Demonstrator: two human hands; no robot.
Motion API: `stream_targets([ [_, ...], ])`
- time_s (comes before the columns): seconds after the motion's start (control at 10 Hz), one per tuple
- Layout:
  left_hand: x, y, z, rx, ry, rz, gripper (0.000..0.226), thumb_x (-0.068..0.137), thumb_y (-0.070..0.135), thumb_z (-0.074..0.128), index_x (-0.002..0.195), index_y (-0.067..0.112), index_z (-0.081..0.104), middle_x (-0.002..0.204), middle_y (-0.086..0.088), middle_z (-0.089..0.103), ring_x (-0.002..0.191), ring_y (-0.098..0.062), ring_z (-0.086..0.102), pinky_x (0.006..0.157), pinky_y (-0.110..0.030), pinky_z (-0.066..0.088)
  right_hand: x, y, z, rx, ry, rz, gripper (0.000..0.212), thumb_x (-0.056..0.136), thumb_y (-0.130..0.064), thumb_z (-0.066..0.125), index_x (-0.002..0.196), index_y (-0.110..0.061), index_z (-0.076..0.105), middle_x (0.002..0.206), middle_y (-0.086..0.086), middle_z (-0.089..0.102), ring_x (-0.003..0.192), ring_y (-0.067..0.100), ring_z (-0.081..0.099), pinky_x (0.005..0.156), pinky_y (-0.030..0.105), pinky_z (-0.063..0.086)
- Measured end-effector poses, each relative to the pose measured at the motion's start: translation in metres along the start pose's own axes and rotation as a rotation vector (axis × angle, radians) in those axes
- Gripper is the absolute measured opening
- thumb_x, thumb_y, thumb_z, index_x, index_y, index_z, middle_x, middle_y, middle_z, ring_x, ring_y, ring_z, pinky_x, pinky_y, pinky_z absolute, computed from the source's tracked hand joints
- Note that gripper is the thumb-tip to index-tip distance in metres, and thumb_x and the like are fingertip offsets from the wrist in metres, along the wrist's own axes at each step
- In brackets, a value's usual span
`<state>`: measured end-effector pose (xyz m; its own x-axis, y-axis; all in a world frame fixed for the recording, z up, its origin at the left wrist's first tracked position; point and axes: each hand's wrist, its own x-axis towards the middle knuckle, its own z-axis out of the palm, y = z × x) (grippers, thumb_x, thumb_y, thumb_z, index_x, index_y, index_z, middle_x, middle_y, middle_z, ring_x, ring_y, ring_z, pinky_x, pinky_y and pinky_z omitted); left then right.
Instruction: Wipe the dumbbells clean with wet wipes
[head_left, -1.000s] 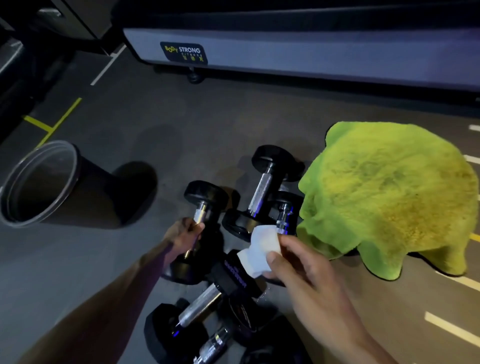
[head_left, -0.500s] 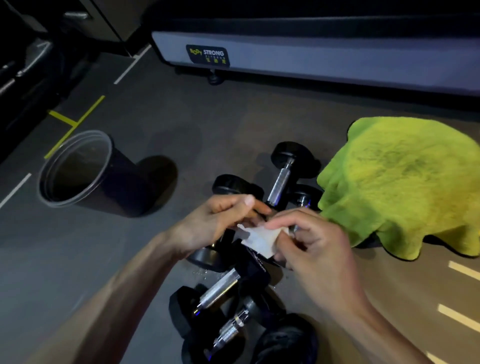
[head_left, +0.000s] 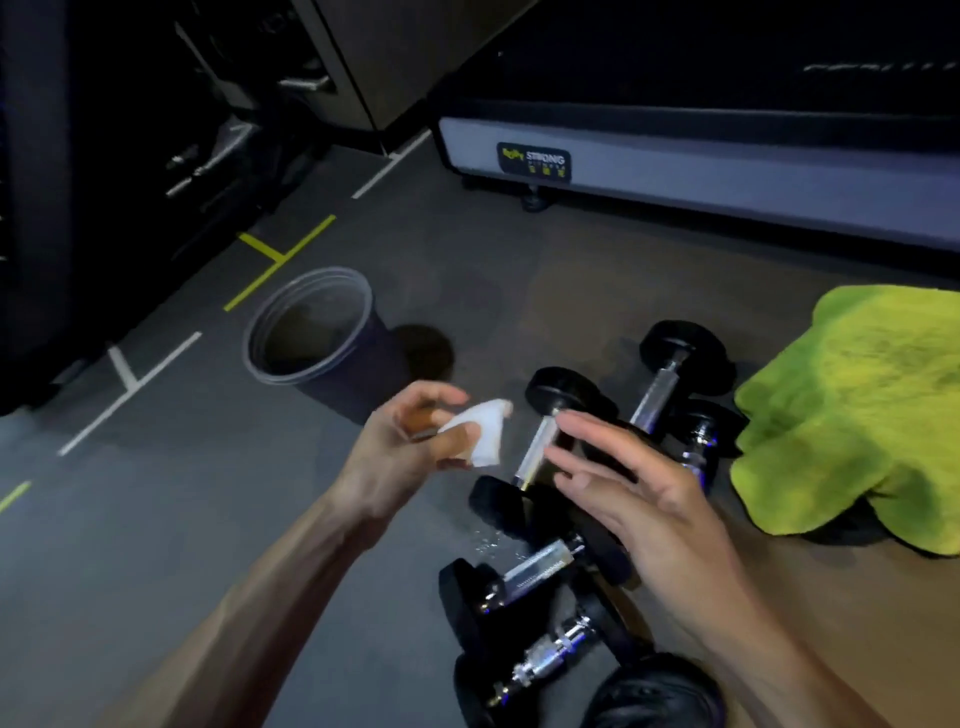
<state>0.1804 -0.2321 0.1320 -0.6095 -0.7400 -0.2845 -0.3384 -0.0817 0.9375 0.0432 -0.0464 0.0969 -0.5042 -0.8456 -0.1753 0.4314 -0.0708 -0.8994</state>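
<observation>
Dim gym floor (head_left: 156, 519), a black bin (head_left: 311, 332) at left. Left hand (head_left: 410, 447) pinches a limp wet wipe (head_left: 480, 434); right hand (head_left: 639, 499) hovers, fingers (head_left: 587, 423) spread. Dumbbells (head_left: 550, 467) cluster below beside a green towel (head_left: 857, 415): heavy, likely slick chrome, so I'd grab the knurled handle.

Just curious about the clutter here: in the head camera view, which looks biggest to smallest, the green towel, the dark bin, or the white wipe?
1. Green towel, though cut off by the frame edge.
2. Dark bin.
3. White wipe, pinched in the left hand.

The wipe sits nearer the camera, yet looks clearly smallest.
</observation>
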Motion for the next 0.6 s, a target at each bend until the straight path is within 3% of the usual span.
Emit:
stream_targets([
  [0.2,0.033,-0.018,-0.114,-0.006,0.571,-0.089,0.03,0.091,-0.007,0.07,0.079,0.017,0.058,0.059,-0.002,0.067,0.047,-0.011,0.063,0.054,-0.025,0.048,0.002,0.008,0.024,0.026,0.036,0.119,0.031,0.097,0.001,0.061,0.121,-0.012,0.076,0.11,0.007,0.08,0.111,0.024,0.075,0.104,0.042,0.057],
  [0.3,0.067,-0.013,-0.15,-0.007,0.67,-0.137,0.028,0.089,-0.005,0.068,0.075,0.018,0.064,0.048,0.005,0.064,0.051,-0.014,0.058,0.058,-0.026,0.045,0.001,0.009,0.026,0.014,0.012,0.151,0.03,0.095,-0.004,0.064,0.12,-0.014,0.076,0.112,0.01,0.079,0.115,0.022,0.074,0.104,0.041,0.058],
  [0.4,0.098,-0.011,-0.159,0.011,0.659,-0.163,0.018,0.093,-0.001,0.068,0.092,0.017,0.069,0.054,0.004,0.064,0.048,-0.008,0.057,0.059,-0.023,0.046,0.0,0.012,0.023,0.004,0.01,0.164,0.032,0.091,-0.01,0.066,0.121,-0.015,0.077,0.111,0.009,0.079,0.114,0.021,0.074,0.106,0.046,0.054],
  [0.5,0.125,-0.017,-0.165,0.063,0.571,-0.181,0.023,0.098,0.007,0.068,0.115,0.022,0.067,0.074,0.0,0.066,0.05,-0.006,0.063,0.064,-0.027,0.046,0.0,0.013,0.018,0.003,0.02,0.163,0.031,0.096,-0.003,0.062,0.121,-0.014,0.077,0.11,0.007,0.08,0.113,0.022,0.074,0.107,0.047,0.053],
  [0.6,0.131,-0.023,-0.165,0.158,0.493,-0.216,0.03,0.098,0.011,0.065,0.123,0.027,0.066,0.086,0.001,0.07,0.067,-0.008,0.065,0.067,-0.027,0.046,0.0,0.01,0.013,-0.008,0.031,0.166,0.035,0.087,-0.014,0.067,0.121,-0.016,0.077,0.111,0.008,0.08,0.112,0.023,0.074,0.106,0.045,0.055],
])
